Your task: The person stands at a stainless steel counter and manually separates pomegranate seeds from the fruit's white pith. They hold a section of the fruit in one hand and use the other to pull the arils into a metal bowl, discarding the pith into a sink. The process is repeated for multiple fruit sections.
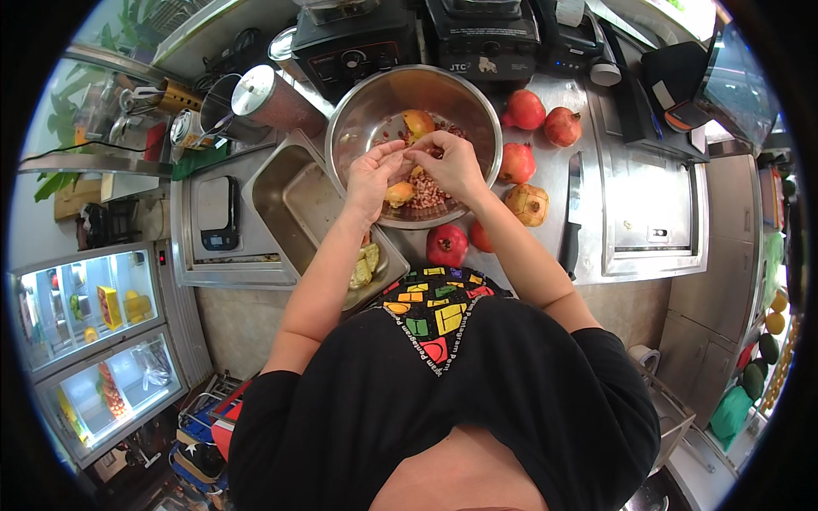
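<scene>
Both hands are over a large stainless steel bowl [345,128]. The fingertips of my left hand [372,182] meet those of my right hand [455,165], thumbs and fingers pinched close together. Whether a small bit lies between them is too fine to tell. Loose pomegranate seeds [429,193] cover part of the bowl's bottom. One yellowish pomegranate piece [400,194] sits beside my left hand, and another pomegranate piece [418,121] lies farther back in the bowl.
Several whole pomegranates [517,163] stand right of the bowl, and a red pomegranate [447,246] sits in front. A kitchen knife [573,217] lies farther right. Left are a steel pan [287,211] with peel pieces [364,265] and a digital scale [218,213]. Blender bases [482,48] stand behind.
</scene>
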A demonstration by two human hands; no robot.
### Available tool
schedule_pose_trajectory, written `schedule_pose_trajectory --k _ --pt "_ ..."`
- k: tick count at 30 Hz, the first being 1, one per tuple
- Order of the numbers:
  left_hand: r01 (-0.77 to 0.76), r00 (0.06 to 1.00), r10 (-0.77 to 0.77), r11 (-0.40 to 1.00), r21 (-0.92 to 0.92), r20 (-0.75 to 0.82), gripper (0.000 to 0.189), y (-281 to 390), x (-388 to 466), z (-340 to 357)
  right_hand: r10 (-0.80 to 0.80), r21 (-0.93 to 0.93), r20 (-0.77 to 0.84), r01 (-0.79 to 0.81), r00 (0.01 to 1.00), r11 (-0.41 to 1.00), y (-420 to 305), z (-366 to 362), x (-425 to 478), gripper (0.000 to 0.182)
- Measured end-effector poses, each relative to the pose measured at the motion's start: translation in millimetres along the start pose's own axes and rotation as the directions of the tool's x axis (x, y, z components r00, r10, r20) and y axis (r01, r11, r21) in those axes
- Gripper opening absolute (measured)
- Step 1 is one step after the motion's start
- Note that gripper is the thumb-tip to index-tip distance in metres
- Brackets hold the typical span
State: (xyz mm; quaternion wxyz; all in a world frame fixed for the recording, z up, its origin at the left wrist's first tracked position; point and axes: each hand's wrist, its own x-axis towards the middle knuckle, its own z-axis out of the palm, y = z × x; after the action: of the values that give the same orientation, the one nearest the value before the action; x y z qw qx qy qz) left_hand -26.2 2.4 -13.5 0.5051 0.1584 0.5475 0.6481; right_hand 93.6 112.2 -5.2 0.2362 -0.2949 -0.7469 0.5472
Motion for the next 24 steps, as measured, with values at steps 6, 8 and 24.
schedule_pose_trajectory --k 6,8,24 --pt "-0.132 0.991 0.131 0.983 0.127 0.016 0.03 4 -5 1 0.192 0.233 0.005 -0.188 0.981 0.954 13 -11 7 0.022" --pt "-0.177 0.984 0.171 0.941 0.287 0.046 0.029 6 -7 -4 0.247 0.361 0.063 -0.253 0.967 0.898 12 -17 7 0.025" --pt "0.134 0.976 -0.176 0.038 0.99 -0.125 0.019 64 -106 -89 0.204 0.348 0.284 -0.298 0.937 0.889 6 -39 -1 0.023"
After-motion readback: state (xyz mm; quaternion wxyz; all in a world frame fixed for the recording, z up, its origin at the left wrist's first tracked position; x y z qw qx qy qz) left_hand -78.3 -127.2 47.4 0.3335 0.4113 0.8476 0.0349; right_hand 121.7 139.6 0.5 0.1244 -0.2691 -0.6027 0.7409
